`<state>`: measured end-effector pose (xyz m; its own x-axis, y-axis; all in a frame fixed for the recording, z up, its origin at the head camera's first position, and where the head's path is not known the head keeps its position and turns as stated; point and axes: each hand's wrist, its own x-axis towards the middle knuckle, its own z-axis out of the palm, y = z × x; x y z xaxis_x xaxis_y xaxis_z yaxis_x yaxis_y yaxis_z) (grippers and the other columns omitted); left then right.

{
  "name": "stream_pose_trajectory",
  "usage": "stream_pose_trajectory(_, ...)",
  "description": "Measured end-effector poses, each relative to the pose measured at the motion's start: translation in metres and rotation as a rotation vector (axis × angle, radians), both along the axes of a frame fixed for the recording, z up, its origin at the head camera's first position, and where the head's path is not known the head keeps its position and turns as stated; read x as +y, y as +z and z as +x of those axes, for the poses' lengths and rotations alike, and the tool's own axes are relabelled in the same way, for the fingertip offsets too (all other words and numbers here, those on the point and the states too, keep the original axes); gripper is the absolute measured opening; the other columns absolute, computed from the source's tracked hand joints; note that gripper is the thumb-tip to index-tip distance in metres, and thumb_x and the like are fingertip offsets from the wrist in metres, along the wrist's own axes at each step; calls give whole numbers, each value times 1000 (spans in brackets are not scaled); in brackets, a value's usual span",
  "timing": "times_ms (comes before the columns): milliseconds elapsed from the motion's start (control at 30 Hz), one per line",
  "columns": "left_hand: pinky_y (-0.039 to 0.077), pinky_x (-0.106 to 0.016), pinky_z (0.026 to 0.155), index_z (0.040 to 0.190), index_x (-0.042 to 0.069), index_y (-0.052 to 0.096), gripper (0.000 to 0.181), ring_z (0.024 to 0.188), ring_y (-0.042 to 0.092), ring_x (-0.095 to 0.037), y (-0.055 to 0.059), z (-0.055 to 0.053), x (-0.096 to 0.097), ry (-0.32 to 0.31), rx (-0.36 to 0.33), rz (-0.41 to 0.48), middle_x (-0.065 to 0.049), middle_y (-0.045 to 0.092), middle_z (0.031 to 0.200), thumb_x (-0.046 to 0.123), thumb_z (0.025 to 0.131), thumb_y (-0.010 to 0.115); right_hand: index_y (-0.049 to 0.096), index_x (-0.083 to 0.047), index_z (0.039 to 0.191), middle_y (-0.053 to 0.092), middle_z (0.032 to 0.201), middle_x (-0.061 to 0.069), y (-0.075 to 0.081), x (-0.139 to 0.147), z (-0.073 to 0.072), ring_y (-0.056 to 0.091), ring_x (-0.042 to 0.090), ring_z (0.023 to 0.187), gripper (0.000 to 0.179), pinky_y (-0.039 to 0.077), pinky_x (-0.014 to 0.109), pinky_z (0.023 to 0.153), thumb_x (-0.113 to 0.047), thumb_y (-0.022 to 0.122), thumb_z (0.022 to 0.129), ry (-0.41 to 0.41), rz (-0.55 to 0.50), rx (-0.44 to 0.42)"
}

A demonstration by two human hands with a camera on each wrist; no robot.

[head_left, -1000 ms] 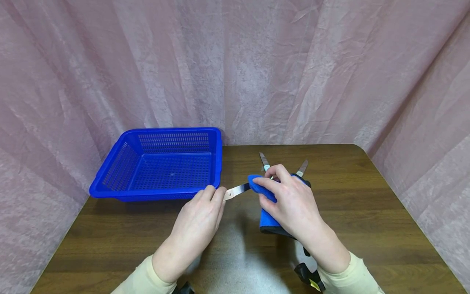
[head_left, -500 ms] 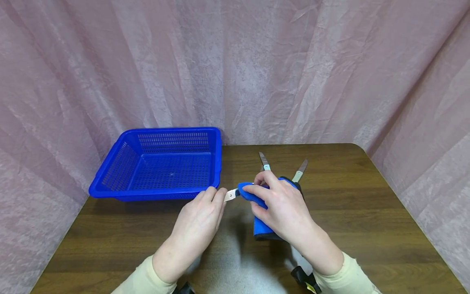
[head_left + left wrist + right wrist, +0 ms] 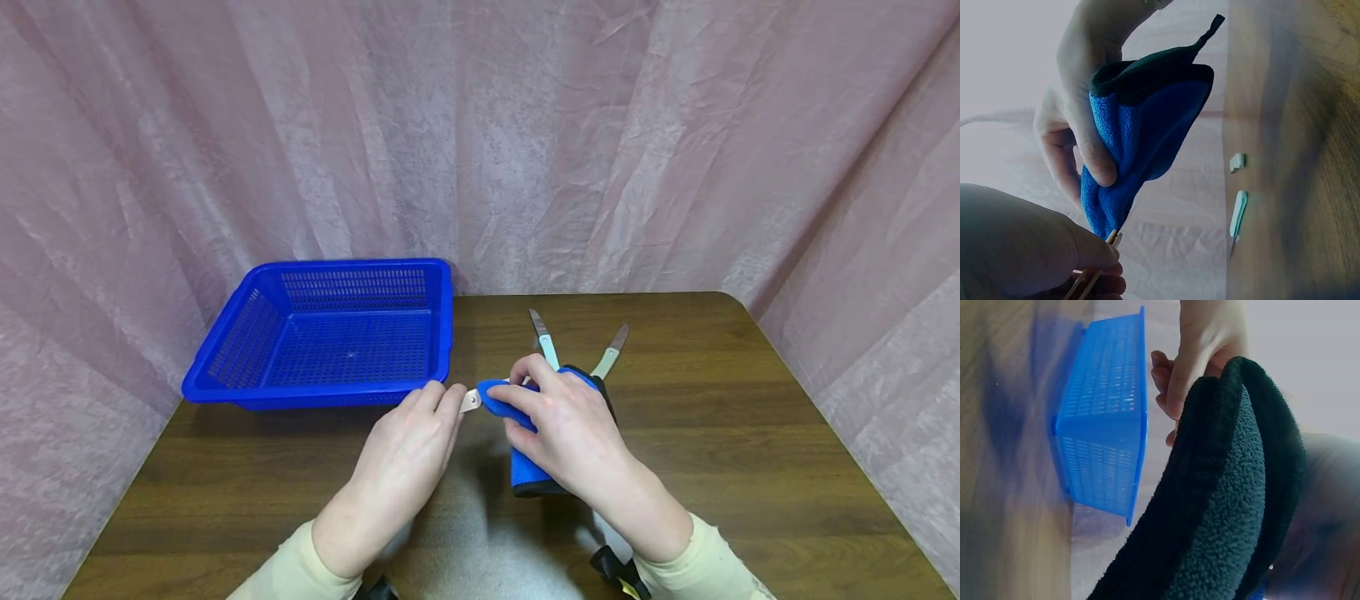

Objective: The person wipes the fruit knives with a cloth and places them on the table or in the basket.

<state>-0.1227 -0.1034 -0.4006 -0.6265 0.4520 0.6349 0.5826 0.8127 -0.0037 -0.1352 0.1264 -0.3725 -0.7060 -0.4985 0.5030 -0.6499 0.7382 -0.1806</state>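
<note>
My left hand (image 3: pixel 408 442) grips the pale handle of a folding knife (image 3: pixel 470 402), which points to the right. In the left wrist view, two thin slats of the handle (image 3: pixel 1088 281) stick out under the thumb. My right hand (image 3: pixel 566 425) pinches a folded blue cloth (image 3: pixel 527 468) with dark edging around the blade. Cloth hides the whole blade, right up to the handle. A dark loop hangs off the cloth (image 3: pixel 1163 125) in the left wrist view. Beyond the right hand lie two more knives, one mint-handled (image 3: pixel 546 340) and one pale green-handled (image 3: pixel 611 354), blades out.
A blue plastic basket (image 3: pixel 315 398) with slotted walls stands at the back left of the wooden table (image 3: pixel 750 467), just beyond the left hand. Pink curtains (image 3: pixel 480 150) hang behind the table and at its sides.
My right hand has slid the cloth leftward along the blade to the handle, covering the metal that showed a second ago. The left hand stays almost still. More of both far knives shows.
</note>
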Motion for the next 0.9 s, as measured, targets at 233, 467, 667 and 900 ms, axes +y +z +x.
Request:
stream_pose_trajectory(233,49,-33,49,113,-1,69,20,64,56,-25,0,1,0,4,-3,-3,-7,56,83,6,99,81,84,-23,119,66,117,2,-1,0,-1,66,24,82,34,58,40,75,-15,91,87,-1,-2,6)
stream_pose_trajectory(467,48,-33,49,112,-2,69,19,63,55,-25,1,0,1,6,7,0,-7,55,82,6,99,80,85,-24,118,65,117,1,-1,2,-3,64,24,78,34,56,39,71,-14,90,87,-23,-6,19)
stream_pose_trajectory(667,48,-33,49,111,-1,69,19,63,55,-26,2,0,0,15,8,4,-7,55,82,6,99,81,85,-23,119,65,117,0,-1,6,-5,63,23,76,35,55,38,69,-12,90,86,-32,-20,22)
stream_pose_trajectory(900,48,-34,49,112,-1,68,21,63,55,-26,4,1,-1,24,7,-3,-7,55,82,6,97,83,86,-22,117,64,115,0,0,11,-9,63,22,72,33,55,39,66,-12,90,86,-49,-36,46)
